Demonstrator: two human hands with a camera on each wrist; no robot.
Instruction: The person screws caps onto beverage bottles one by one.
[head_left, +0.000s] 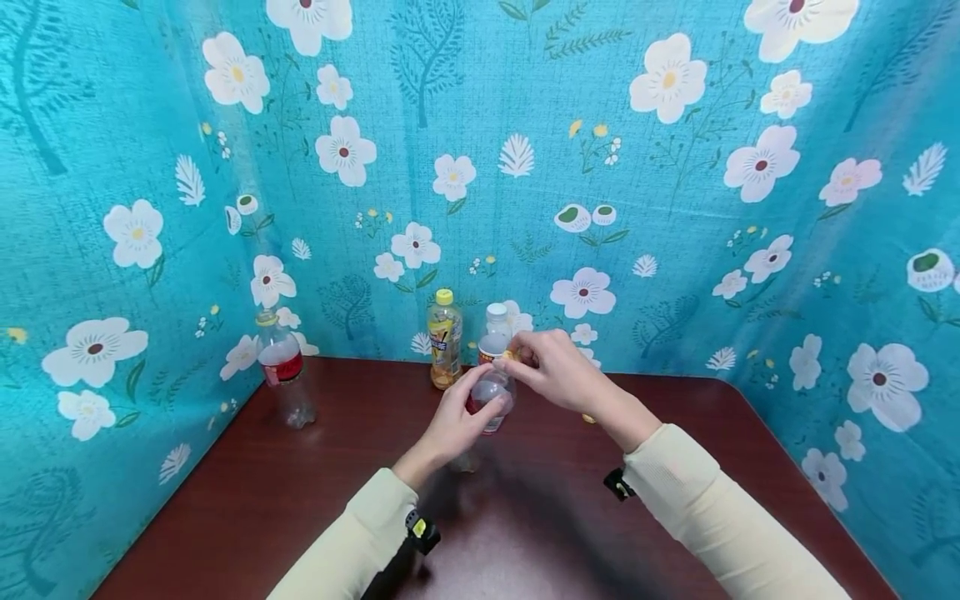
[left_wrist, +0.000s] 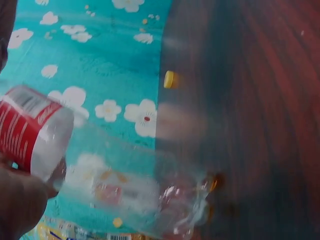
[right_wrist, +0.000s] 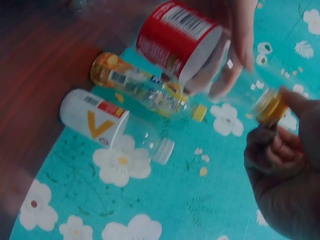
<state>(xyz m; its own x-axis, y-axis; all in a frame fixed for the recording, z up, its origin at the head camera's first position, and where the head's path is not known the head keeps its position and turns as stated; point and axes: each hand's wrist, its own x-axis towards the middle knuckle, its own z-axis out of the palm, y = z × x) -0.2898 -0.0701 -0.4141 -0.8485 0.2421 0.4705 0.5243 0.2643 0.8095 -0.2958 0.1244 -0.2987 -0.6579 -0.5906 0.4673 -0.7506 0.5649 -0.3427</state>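
Observation:
A clear plastic bottle with a red label [right_wrist: 172, 40] is upright in front of me, and my left hand [head_left: 456, 418] grips it round its upper body. At its mouth is a yellow-orange bottle cap [right_wrist: 271, 106]. My right hand [head_left: 558, 368] pinches that cap between thumb and fingers. In the left wrist view the bottle's clear lower body [left_wrist: 125, 170] reaches down to the table, below the label [left_wrist: 25, 120]. Part of the label is hidden behind the left fingers in the head view.
Behind the hands stand a yellow-capped drink bottle [head_left: 444, 333] and a white-capped bottle [head_left: 495, 321]. Another red-labelled bottle [head_left: 281, 358] stands at the far left. A loose yellow cap [left_wrist: 170, 79] lies on the dark table [head_left: 360, 408]. Blue flowered cloth [head_left: 480, 125] surrounds the table.

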